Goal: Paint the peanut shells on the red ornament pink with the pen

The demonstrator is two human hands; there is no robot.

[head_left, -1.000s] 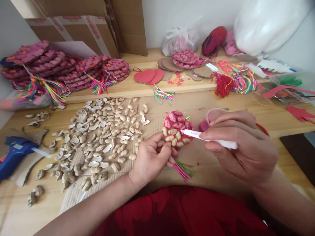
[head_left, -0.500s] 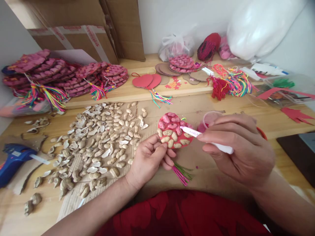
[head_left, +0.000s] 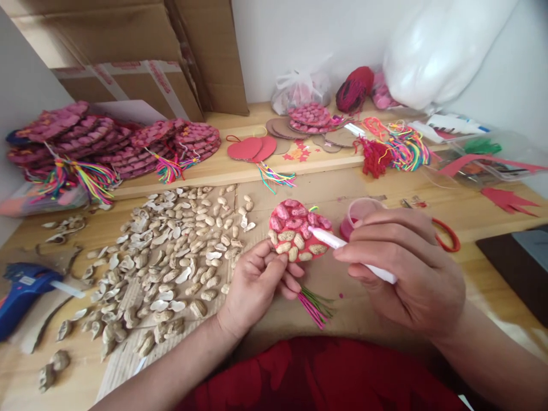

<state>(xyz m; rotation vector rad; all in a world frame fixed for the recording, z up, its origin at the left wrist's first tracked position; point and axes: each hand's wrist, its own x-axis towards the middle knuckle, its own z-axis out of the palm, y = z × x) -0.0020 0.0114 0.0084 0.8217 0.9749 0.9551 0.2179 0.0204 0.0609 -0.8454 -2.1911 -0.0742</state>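
In my left hand point(head_left: 257, 279), pinched at its lower left edge, is a red disc point(head_left: 311, 249) covered with peanut shells. Its upper shells are pink and the lower ones plain tan. A tassel point(head_left: 314, 308) of pink and green cords hangs below it. My right hand point(head_left: 411, 268) is closed round a white pen-like marker point(head_left: 372, 268), whose pink-stained tip touches or nearly touches a pink shell near the disc's middle. Partly hidden behind my right fingers stands a clear cup point(head_left: 363, 208) with pink colour inside.
Loose peanut shells point(head_left: 184, 251) spread over cardboard at left, beside a blue glue gun point(head_left: 25, 291). Stacks of pink shell-covered discs point(head_left: 158, 145) and red paper hearts point(head_left: 252, 149) lie on the raised board behind. A red ring point(head_left: 449, 242) and a dark flat object point(head_left: 514, 268) are at right.
The shell under the marker tip looks pinker. The marker and my right hand have shifted slightly left and down in view, as the whole view moved a little.
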